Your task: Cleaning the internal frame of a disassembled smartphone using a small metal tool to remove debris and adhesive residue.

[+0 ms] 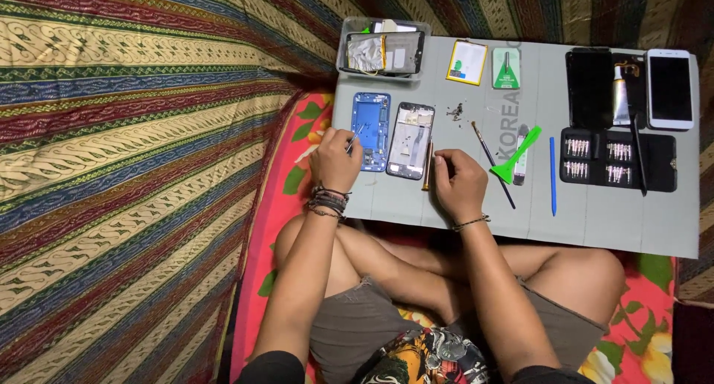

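Note:
My left hand (336, 159) rests on the grey mat (595, 220), closed on thin metal tweezers (352, 141) whose tips touch the lower edge of a blue phone frame (371, 129). Beside that frame lies an opened phone body (411, 140) showing its silver inside. My right hand (459, 183) sits just right of it, gripping a slim screwdriver (428, 174) held upright along the phone body's right edge. A small heap of tiny screws (455, 112) lies above my right hand.
A clear tray (344, 56) of phone parts stands at the mat's far left corner. A thin brush (491, 163), green pry tool (517, 155), blue stick (552, 176), black bit case (617, 159) and white phone (670, 88) lie to the right. Striped cloth covers the left.

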